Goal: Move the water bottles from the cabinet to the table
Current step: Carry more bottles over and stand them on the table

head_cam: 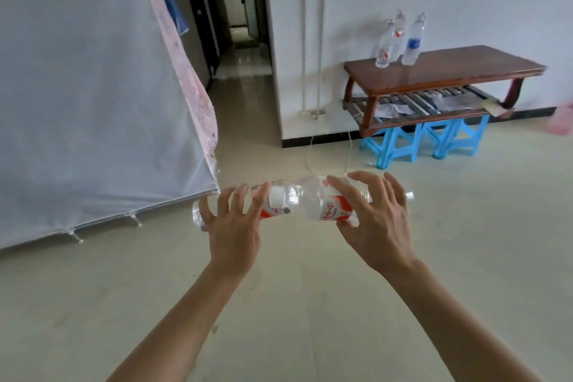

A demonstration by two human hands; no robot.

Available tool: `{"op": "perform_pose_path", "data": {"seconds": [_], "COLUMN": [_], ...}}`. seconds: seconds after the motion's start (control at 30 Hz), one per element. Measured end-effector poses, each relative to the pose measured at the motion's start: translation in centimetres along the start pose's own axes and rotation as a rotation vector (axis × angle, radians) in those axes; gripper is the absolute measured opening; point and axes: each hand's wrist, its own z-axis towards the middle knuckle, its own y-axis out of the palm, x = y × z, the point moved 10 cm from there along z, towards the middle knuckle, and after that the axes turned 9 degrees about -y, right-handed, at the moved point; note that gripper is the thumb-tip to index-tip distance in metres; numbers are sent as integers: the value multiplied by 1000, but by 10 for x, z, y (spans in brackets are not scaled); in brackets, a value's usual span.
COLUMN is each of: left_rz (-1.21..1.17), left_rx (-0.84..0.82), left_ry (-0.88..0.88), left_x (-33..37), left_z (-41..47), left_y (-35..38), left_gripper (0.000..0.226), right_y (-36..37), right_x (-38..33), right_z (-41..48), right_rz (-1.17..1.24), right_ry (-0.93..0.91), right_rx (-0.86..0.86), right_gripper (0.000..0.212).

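Midway, the left hand and right hand each curled fingers round a bottle, the left bottle and right bottle lying crosswise, nine-to-three, while the table with three bottles stood well apart at one o'clock, nearer the right hand.

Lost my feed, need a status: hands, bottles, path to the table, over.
Left hand grips left bottle, right hand grips right bottle, both sideways. Three bottles upright on table. Floor ahead open; thin cord lies on it.

Brown table, blue stools (one bottle label red-white).
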Motion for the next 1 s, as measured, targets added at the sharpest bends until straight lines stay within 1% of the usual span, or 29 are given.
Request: {"op": "perform_pose_path", "data": {"seconds": [0.1,0.23,0.3,0.4,0.53,0.57,0.67,0.8,0.87,1.0], "left_rz": [-76,-129,-146,-133,-130,-127,-134,-167,-157,-196], "left_rx": [-34,-55,-40,-40,11,-10,-25,-15,-43,-58], "left_ry": [107,229,292,340,372,364,343,353,346,349], "left_x": [59,147,193,252,304,319,340,380,398,441], "left_z": [46,104,139,195,264,287,320,373,400,469], "left_y": [64,147,185,232,275,297,324,391,423,508], "left_gripper": [73,53,50,52,60,62,65,67,66,52], "right_y": [7,30,45,60,75,86,97,139,157,210], "right_x": [70,174,233,317,413,448,492,570,605,693], "right_z": [0,0,4,20,54,66,86,111,123,156], "right_rz": [-89,-181,-212,-221,-239,-230,-252,-234,-254,-276], "right_ry": [53,140,169,229,241,255,269,247,255,234], "right_rx": [27,51,46,17,-8,-9,-4,-3,-12,-28], "right_gripper": [83,83,84,86,85,84,84,83,82,81]}}
